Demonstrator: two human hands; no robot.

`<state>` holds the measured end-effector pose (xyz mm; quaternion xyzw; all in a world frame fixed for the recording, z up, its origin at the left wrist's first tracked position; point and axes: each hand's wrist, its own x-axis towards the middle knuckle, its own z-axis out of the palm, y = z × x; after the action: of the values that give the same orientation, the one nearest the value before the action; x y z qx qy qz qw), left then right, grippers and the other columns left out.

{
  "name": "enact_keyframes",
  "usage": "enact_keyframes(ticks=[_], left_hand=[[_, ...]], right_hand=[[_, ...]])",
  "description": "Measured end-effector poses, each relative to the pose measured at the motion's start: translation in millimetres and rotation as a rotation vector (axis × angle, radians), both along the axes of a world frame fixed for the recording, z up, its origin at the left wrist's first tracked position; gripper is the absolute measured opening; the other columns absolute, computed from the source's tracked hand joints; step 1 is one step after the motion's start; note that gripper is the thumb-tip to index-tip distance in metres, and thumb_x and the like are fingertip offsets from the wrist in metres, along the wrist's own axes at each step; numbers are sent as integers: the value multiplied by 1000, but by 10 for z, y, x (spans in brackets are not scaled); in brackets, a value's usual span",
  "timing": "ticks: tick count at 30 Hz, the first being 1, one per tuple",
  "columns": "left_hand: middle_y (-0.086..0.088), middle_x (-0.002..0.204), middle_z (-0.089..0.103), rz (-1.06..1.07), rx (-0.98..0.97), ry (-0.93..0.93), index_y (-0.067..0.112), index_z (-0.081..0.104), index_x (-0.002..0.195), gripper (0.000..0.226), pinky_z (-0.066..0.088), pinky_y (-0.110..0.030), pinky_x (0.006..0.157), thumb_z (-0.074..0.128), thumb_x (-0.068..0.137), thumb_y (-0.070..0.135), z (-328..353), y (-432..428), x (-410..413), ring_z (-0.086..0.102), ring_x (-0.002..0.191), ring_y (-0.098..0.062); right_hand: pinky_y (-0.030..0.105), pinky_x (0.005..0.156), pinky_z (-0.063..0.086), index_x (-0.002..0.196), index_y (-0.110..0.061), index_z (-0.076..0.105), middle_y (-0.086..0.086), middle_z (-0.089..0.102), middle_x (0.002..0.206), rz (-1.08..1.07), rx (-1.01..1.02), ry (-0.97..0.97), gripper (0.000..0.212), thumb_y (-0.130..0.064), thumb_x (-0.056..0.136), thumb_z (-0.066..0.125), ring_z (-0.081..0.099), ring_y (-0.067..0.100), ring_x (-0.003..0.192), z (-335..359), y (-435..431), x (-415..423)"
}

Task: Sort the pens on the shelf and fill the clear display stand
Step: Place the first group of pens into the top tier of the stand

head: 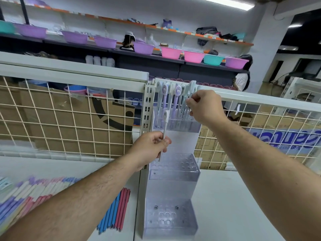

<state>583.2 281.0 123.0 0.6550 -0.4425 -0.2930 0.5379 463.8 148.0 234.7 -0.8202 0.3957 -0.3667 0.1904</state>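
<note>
Shop aisle, white shelf board (234,197) backed by a white wire grid panel (69,119). Against the grid's slotted post, a clear acrylic three-tier display stand (173,174), upright. Top tier crowded with white and lilac pens (177,101); lower tiers showing open holes. Left hand (151,145) above the middle tier, fingers pinching a slim white pen (164,126), near-upright, tip down. Right hand (205,106) at the top tier's right edge, fingers pinching a pale pen (189,89) there. Loose blue and pink pens (114,211) flat at the stand's left; plain board stretching away on its right.
</note>
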Motion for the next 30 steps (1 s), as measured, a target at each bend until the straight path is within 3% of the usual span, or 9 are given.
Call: enact_keyframes(ticks=[10,16,21,26,30], left_hand=[[-6,92,71,-7,3,-16,29,74,95,15,56,-35,80,59,99,28,-1,4,-3,66,91,-20],[-4,89,71,-7,0,-23,28,73,96,15,56,-33,78,58,100,27,-2,2,-3,66,87,-16],[-3,88,71,-5,0,-31,29,74,97,16,57,-36,81,58,100,28,-11,4,-1,66,87,-16],[-5,90,71,-1,-14,-37,27,73,98,15,57,-36,81,58,100,27,4,21,-14,66,87,-15],[-10,88,71,10,-36,-61,23,72,92,13,57,-46,80,61,97,28,2,2,-41,66,84,-27]], right_hand=[[39,68,62,79,-7,71,9,71,77,-65,-19,109,32,-30,99,62,71,26,70,42,-39,-3],[24,47,35,68,-15,57,6,62,72,-38,-124,315,36,-22,103,54,53,17,58,129,-22,7],[26,53,39,80,-7,65,9,62,76,-68,-101,391,31,-28,102,56,53,21,60,56,-76,44],[26,50,40,64,-11,59,3,56,60,-95,-88,299,45,-42,97,62,51,18,52,-48,50,-52],[22,49,44,75,-12,67,5,67,71,196,171,178,34,-40,94,68,53,11,54,-256,357,-170]])
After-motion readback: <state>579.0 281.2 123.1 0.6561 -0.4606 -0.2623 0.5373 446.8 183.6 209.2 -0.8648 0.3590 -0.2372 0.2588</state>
